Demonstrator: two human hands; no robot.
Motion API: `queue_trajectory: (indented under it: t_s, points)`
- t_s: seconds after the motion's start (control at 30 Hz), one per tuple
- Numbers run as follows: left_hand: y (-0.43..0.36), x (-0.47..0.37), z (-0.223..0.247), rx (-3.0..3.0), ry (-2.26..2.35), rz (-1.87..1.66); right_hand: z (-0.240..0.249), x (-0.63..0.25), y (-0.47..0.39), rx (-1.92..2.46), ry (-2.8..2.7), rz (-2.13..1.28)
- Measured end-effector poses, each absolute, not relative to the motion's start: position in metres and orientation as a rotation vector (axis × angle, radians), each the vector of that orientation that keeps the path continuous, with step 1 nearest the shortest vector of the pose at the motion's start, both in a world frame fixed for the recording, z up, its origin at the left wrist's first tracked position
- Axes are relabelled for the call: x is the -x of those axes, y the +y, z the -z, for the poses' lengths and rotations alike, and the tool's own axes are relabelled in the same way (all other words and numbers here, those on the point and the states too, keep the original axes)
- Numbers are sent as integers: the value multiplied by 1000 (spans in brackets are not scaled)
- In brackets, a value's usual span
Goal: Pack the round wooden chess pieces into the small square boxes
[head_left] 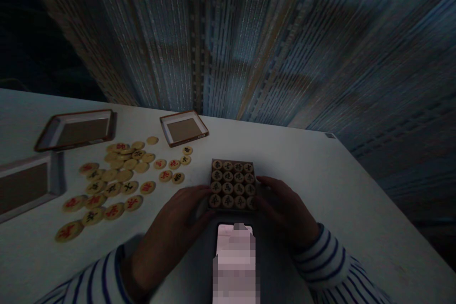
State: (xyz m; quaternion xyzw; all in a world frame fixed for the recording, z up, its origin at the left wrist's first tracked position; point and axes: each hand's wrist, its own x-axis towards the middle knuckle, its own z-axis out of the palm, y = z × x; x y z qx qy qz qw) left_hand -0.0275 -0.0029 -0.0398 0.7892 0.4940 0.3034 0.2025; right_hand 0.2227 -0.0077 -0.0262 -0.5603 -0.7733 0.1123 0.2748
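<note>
The small square box (232, 210) sits at twelve o'clock on the white table (302, 161), just beyond the phone (225, 235). The left hand (169, 225) touches its side at eight o'clock, the right hand (290, 209) at three; both are loosely open, their pressure impossible to tell. It probably handles as light but rigid, its loose discs (228, 176) liable to spill if tilted; opposite walls offer the best hold. Dark-edged, it shows four rows of four round, black-marked discs.

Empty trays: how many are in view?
3. The first tray is cut off by the left edge, the second tray lies just beyond it, and the smaller tray sits right of that, beyond the loose pieces. None looks hidden.
</note>
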Motion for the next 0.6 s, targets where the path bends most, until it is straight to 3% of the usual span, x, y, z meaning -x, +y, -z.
queue_trajectory:
  t_s: [0.6]
  points:
    - [-3, 27, 39, -2180, 1434, -815, 29, -224, -17, 1448, -2217, -278]
